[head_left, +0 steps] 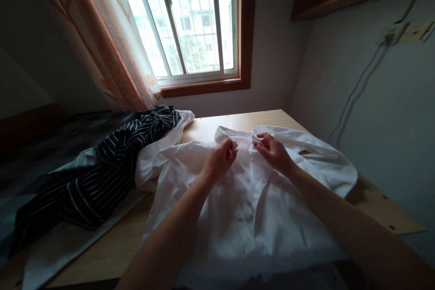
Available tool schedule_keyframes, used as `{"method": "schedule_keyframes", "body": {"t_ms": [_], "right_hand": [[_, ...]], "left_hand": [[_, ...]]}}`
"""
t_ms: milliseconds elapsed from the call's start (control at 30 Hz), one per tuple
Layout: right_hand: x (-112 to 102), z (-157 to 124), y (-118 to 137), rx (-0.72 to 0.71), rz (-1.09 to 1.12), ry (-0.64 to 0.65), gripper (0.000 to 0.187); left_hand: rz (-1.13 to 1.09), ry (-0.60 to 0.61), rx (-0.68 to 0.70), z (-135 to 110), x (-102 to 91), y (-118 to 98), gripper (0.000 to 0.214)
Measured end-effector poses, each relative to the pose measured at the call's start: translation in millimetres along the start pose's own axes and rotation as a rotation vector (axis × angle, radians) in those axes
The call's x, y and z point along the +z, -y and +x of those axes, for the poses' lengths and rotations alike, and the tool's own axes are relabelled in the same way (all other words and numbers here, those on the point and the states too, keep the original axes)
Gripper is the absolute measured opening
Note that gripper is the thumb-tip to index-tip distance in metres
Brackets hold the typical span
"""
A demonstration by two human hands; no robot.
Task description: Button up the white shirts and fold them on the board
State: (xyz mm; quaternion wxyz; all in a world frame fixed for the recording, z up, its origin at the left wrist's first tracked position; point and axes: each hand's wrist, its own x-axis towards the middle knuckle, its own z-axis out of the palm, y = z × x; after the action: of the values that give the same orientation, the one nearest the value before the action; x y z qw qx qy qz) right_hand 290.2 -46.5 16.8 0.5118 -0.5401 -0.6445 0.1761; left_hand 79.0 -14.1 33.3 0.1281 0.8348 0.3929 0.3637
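Observation:
A white shirt (231,204) lies spread over the wooden table, its collar toward the window and its sleeves out to both sides. My left hand (220,156) pinches the left side of the collar. Across the neck opening, my right hand (270,150) has its fingers closed on the other collar point. A short gap separates the two hands. Down the middle runs the button front, and the lower hem falls toward me in shadow.
At the left lies a black garment with white stripes (112,167), with more white cloth (186,120) beneath it. The wooden table (238,119) ends near the right wall. A window (190,22), a curtain (112,41) and a socket with a cord (390,34) surround it.

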Motion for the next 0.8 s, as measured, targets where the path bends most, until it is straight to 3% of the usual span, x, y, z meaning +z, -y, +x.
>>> {"method": "schedule_keyframes", "body": {"t_ms": [100,200,400,533,800], "right_hand": [[5.7,-4.1,1.9,-0.059,-0.049,0.131,0.039],[10.8,-6.3,-1.6,-0.131,-0.13,0.218,0.033],[15.8,-9.2,-1.4,-0.142,-0.156,0.155,0.049],[12.9,-9.9,8.9,-0.083,-0.057,0.137,0.029],[22.0,-5.3,0.0,-0.091,-0.05,0.112,0.019]], "left_hand": [[-0.015,0.115,0.024,-3.5,10.9,-0.3,0.006],[0.012,0.127,0.042,-5.6,16.8,-0.5,0.009],[0.07,0.096,0.085,-6.8,19.3,-0.5,0.015],[0.151,0.118,0.128,-7.6,21.4,-3.3,0.011],[0.243,0.19,0.277,-9.0,24.1,-7.4,0.012]]}}
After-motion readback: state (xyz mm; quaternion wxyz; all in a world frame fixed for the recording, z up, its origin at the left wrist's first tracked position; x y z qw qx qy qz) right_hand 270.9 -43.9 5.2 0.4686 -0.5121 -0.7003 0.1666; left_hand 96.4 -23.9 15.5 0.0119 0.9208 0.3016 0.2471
